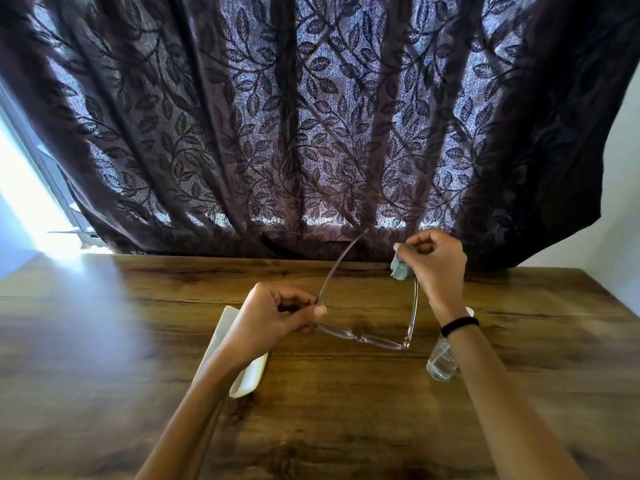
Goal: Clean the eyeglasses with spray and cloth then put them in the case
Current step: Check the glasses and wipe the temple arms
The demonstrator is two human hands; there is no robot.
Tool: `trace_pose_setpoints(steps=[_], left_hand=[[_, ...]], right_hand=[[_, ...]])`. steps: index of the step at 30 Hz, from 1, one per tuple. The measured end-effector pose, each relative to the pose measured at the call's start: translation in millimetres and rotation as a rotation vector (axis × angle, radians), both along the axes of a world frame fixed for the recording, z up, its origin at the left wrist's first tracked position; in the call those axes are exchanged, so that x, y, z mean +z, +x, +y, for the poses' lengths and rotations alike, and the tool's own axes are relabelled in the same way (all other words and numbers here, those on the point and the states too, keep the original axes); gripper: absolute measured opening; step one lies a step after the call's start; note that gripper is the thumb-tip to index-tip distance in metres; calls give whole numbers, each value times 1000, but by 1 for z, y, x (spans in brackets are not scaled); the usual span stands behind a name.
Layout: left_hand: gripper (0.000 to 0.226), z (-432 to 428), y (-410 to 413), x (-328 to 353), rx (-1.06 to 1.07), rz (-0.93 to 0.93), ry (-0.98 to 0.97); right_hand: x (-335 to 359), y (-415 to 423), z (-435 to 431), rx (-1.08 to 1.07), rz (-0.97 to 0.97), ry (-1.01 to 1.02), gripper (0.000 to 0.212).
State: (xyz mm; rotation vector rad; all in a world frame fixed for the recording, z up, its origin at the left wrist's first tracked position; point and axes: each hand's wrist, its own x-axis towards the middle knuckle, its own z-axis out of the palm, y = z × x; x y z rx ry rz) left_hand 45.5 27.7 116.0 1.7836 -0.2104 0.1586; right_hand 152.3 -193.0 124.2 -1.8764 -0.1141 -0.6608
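Clear-framed eyeglasses (367, 339) hang above the wooden table (104, 341) with both temples unfolded and pointing away from me. My left hand (277, 317) pinches the frame at its left hinge. My right hand (436, 268) is closed on a small pale green cloth (399, 268), which is wrapped around the far end of the right temple. A white glasses case (249, 375) lies on the table under my left wrist, partly hidden. A clear spray bottle (441, 362) stands behind my right forearm, with its top covered.
A dark leaf-patterned curtain (311, 133) hangs just behind the table's far edge. Bright light comes from a window at the left (20, 202). A white wall (620, 202) is at the right.
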Motion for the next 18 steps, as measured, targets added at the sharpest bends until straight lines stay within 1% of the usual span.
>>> trace_pose_setpoints(steps=[4,7,9,12,14,18], left_hand=[[19,1,-2,0,-6,-13,59],[21,4,-2,-1,-2,-26,102],[21,6,-1,-2,11,-18,90],[16,9,-1,-3,19,-19,75],[9,9,-1,-5,54,-10,12],[7,12,2,-8,166,18,-132]], right_hand=[[-3,3,0,-30,-9,-104,17],[-4,4,0,-59,-33,-170,19],[-4,4,0,-53,-55,-220,18],[-1,4,1,-35,-142,-366,15],[1,3,0,-39,-184,-402,14],[6,-2,-3,-61,-264,-313,15]])
